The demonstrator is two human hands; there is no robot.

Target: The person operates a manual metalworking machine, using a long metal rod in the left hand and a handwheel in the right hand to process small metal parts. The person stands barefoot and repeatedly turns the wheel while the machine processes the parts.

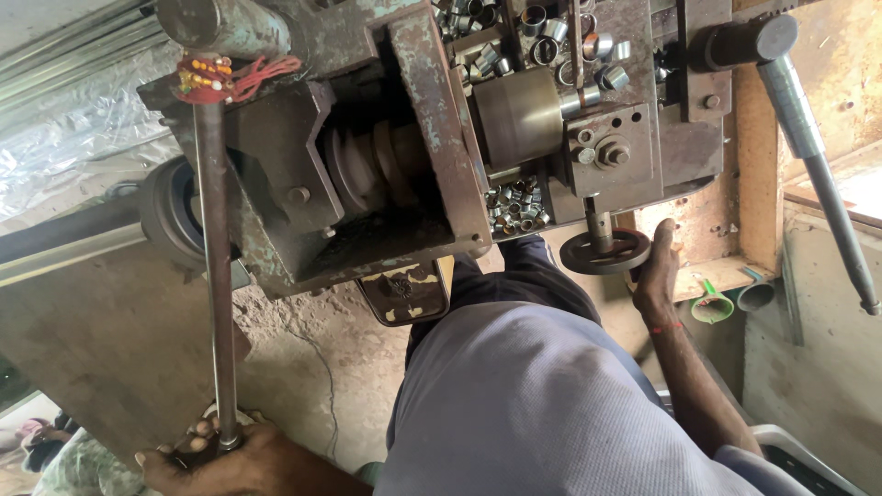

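My left hand (216,459) is closed around the lower end of a long steel rod (214,276) that runs up to the left side of a worn greenish lathe (367,138). Red and yellow threads (230,78) are tied at the rod's top. My right hand (657,266) grips the rim of a small dark handwheel (602,253) under the tool slide (616,147). A brass-coloured chuck (519,115) holds a short metal ring at the slide.
Several small metal rings lie in a tray (514,207) below the chuck and more are heaped at the top (514,37). A long grey lever (818,165) slants down at the right. My grey-clothed lap (533,404) fills the bottom centre. A green funnel (712,303) rests on a wooden ledge.
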